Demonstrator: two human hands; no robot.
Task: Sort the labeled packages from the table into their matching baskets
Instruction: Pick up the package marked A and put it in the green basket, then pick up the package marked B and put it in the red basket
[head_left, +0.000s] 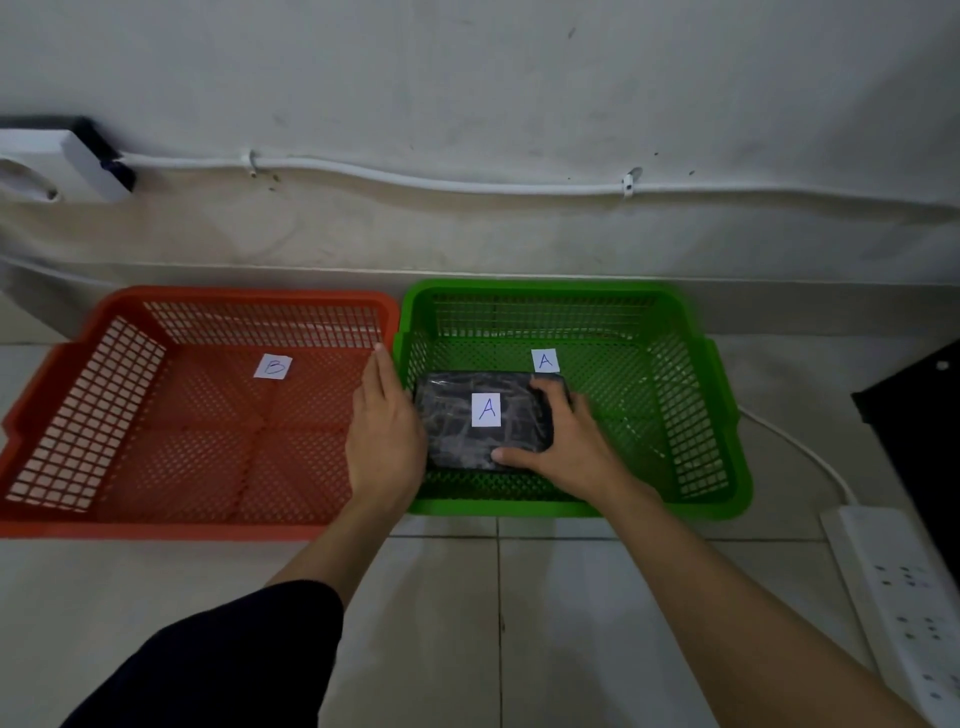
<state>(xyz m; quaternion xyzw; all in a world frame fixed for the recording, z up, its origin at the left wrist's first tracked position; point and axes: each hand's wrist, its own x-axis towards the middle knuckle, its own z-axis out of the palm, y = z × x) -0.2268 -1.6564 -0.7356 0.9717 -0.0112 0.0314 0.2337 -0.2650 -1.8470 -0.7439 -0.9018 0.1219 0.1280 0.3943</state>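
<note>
A black wrapped package (457, 415) with a white label "A" lies inside the green basket (691, 415), which carries an "A" tag (545, 360) on its floor. My right hand (566, 441) grips the package's right and near edges, fingers curled over its far corner. My left hand (384, 431) lies flat against the package's left side, over the wall between the two baskets. The red basket (104, 395) to the left has a "B" tag (272, 367) and holds nothing else.
The baskets stand side by side on a pale tiled surface against a grey wall. A white power strip (904, 597) and its cable lie at the right. A black object (919, 431) sits at the right edge. A white box (57, 161) is mounted on the wall at left.
</note>
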